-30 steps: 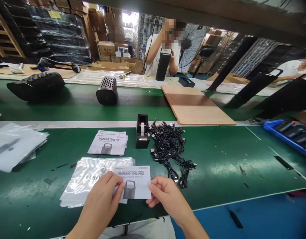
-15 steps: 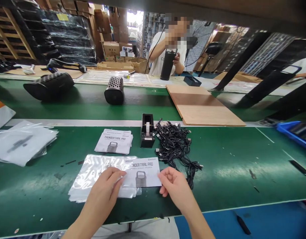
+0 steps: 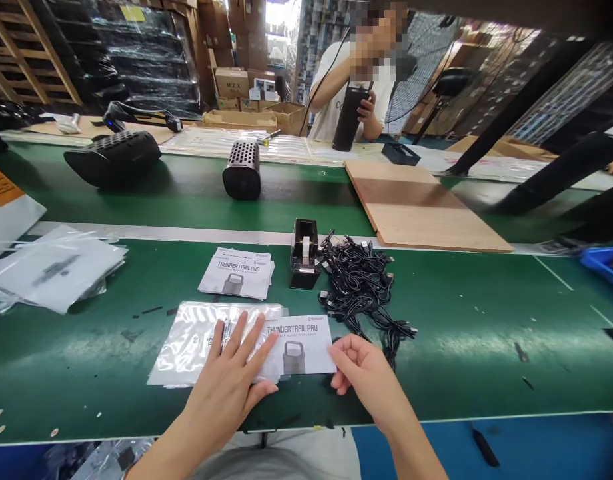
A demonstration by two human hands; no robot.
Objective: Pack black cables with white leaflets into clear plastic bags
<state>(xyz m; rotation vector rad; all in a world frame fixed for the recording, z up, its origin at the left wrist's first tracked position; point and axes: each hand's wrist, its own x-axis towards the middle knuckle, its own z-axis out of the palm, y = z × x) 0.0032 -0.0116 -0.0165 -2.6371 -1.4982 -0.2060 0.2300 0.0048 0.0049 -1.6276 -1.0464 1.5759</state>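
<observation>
"Leaflet (image 3: 310, 360) in hand; where is it lying?"

"At the right end of the stack of clear bags (image 3: 174, 363), its left part reaching the left hand (image 3: 229, 383); whether that part is sitting inside a bag or only on top, I am not able to tell."

"And the grip?"

"The right hand (image 3: 359, 367) is pinching its right edge between thumb and fingers; the left hand is lying flat with fingers spreading wide, pressing on the bags."

"How is it likely handling?"

"Light, I am judging; the paper is looking thin, holding flat but probably creasing if pushed; the bags are looking slippery, so an edge or corner is serving best as a hold, with a palm steadying the film."

"What is surrounding it?"

"A pile of matching leaflets (image 3: 236, 277) is lying just beyond; a tape dispenser (image 3: 305, 273) is standing beside tangled black cables (image 3: 359, 273); farther out, a perforated speaker (image 3: 242, 170) and a wooden board (image 3: 426, 207) are resting."
</observation>
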